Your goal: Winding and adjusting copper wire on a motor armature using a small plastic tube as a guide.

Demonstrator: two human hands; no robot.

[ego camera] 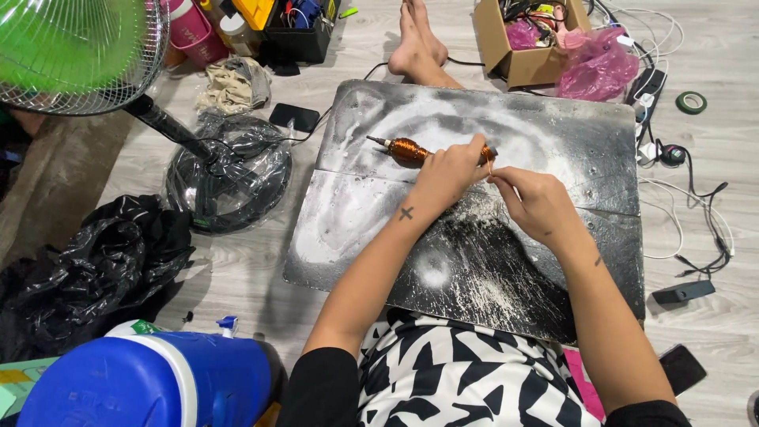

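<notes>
Two bare hands work a copper coil over a scorched, chalky board.

The left hand (447, 172) is closed around the right end of a spindle-shaped copper coil (411, 150), glossy and tightly wound, with a thin metal shaft sticking out toward 10 o'clock. The right hand (531, 198) sits just beside it at 4 o'clock, thumb and forefinger pinched together on a fine strand of wire (490, 168) that runs up to the coil. The coil lies low over the upper middle of the board (553, 261), a flat dark slab, cracked across and dusted with white powder. At 9 o'clock from the board stands a fan base (229, 178), round and wrapped in crinkled clear plastic; at 1 o'clock, a cardboard box (506, 55) beside a pink plastic bag (601, 67).
</notes>
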